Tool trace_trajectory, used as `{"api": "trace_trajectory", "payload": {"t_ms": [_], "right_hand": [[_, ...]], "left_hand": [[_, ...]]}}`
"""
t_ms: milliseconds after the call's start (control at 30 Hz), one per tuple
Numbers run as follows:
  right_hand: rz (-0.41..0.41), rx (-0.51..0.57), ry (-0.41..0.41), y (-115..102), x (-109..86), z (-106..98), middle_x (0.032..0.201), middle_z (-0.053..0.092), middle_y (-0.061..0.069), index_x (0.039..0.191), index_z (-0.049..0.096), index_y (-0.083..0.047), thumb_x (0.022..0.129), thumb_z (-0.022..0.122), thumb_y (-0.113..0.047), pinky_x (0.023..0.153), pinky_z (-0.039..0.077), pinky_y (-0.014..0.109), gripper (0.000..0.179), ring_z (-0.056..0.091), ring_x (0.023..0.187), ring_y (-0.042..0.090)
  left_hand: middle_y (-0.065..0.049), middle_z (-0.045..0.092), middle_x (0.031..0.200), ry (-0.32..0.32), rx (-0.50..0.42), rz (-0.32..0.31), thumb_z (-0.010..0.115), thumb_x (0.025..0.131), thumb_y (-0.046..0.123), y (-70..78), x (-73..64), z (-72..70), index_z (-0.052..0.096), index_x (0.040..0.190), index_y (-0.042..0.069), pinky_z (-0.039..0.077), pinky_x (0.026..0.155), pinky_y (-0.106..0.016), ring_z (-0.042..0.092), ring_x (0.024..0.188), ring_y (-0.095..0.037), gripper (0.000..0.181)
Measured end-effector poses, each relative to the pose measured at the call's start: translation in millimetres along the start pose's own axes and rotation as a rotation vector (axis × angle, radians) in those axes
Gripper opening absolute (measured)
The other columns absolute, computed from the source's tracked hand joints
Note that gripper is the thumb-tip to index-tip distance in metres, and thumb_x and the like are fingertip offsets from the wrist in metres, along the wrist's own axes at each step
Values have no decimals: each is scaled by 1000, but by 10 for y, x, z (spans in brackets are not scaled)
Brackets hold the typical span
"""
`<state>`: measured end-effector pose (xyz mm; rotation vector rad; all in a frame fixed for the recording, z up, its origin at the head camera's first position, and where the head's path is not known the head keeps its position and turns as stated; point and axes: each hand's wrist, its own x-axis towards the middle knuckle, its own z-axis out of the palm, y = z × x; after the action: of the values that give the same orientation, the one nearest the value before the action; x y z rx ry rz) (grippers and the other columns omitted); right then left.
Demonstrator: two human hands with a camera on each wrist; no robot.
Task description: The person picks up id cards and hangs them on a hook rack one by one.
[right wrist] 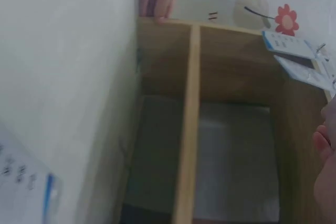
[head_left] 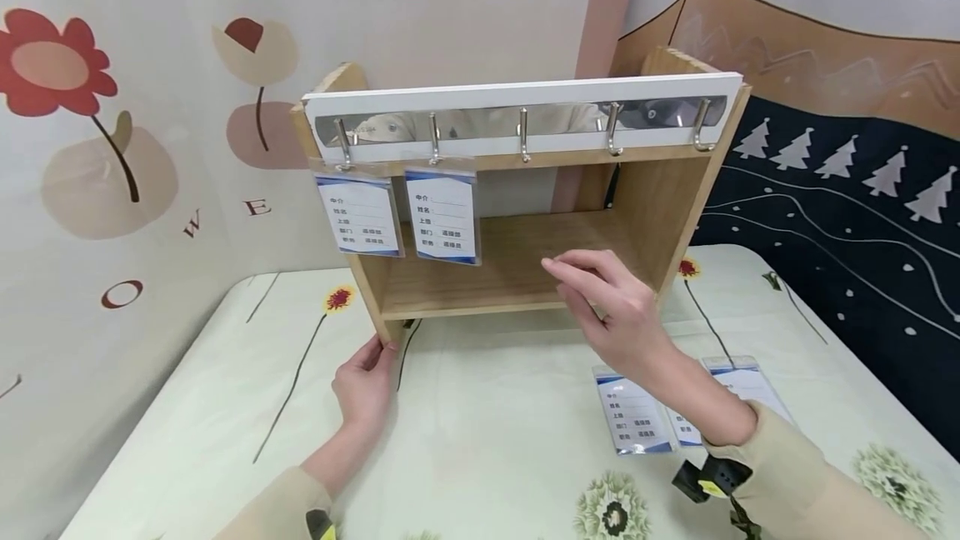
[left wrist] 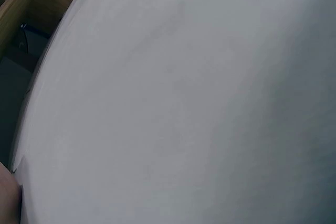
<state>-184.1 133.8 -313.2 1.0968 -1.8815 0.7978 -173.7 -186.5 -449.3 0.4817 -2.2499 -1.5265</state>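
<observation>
Badge cards (head_left: 632, 419) lay on the surface (head_left: 487, 407); right hand (head_left: 611, 307) hovered before the wooden rack (head_left: 510, 273), grip apart; left hand's (head_left: 365, 382) grip was clamped on the rack's lower left corner; two further cards (head_left: 442, 219) hung from leftmost hooks (head_left: 433, 137).

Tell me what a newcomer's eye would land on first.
Probably the central wooden shelf, with a white hook rail across its top front. Two badges hang from the rail's left part, and the right hand is raised before the shelf. A big red flower marks the backdrop at far left.
</observation>
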Motion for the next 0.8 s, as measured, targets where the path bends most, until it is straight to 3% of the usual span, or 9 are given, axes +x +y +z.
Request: {"api": "trace_trajectory", "payload": {"t_ms": [167,267,400,567,800], "right_hand": [[92,41,-24,29,-198,-26,111,68,12,116,76,-4,81,75,14,88,49,10,39,65,98,26],[134,47,-51,53,-323,-43,111,69,11,115,76,-4,77,77,16,85,49,10,43,65,97,24],[213,48,-86,79,-478,-83,112,70,8,116,75,-3,79,78,14,83,50,11,41,67,97,23],[419,64,-127,128,-666,-149,112,71,2,119,75,-6,86,76,10,83,54,13,37,68,93,14],[641,33,-226,219,-945,-222,111,71,5,122,74,-5,92,73,4,88,56,20,31,65,93,10]], "left_hand": [[-19,67,127,-9,-16,-6,65,101,17,5,-14,-23,62,137,-2,55,94,-38,66,119,-32,40],[-19,66,128,-15,-19,-13,64,102,17,7,-21,-30,62,138,-1,55,94,-36,65,120,-32,40],[-19,66,129,-17,-18,-17,64,102,18,8,-19,-35,62,138,-1,55,95,-37,65,121,-32,40],[-18,66,129,-20,-12,-16,64,103,19,9,-6,-29,62,138,0,55,95,-38,65,121,-31,41],[-19,66,130,-24,-18,-25,64,103,18,20,-5,-23,61,139,0,55,95,-38,65,121,-32,40]]}}
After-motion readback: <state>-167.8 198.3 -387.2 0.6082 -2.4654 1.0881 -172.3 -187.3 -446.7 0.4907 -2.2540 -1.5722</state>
